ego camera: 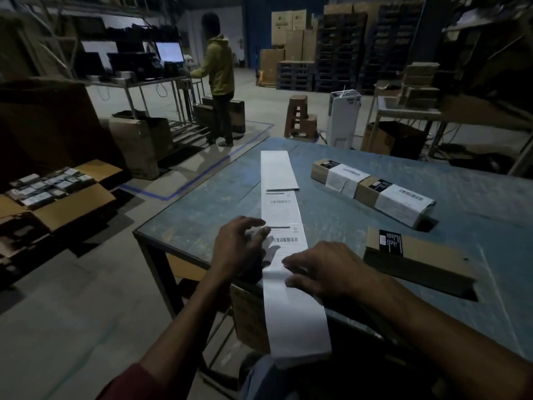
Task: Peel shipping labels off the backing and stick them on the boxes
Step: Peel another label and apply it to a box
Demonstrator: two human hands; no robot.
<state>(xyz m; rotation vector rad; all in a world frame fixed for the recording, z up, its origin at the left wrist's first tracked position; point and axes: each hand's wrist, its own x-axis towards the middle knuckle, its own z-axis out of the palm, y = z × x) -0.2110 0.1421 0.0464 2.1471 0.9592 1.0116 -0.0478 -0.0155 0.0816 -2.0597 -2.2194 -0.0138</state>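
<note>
Nearby, labelled boxes beyond plain box.

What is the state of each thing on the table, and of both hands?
Label strip: flat on table, near end hanging over the edge.
Two far boxes: already labelled.
Near box: no shipping label yet.
Left hand: fingers at the strip's left edge; grip unclear.
Right hand: fingers resting on the strip.

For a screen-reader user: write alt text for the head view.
Both hands, left hand and right hand, rest on a long strip of shipping labels lying across a blue table. Two labelled boxes and one unlabelled box sit to the right.
</note>
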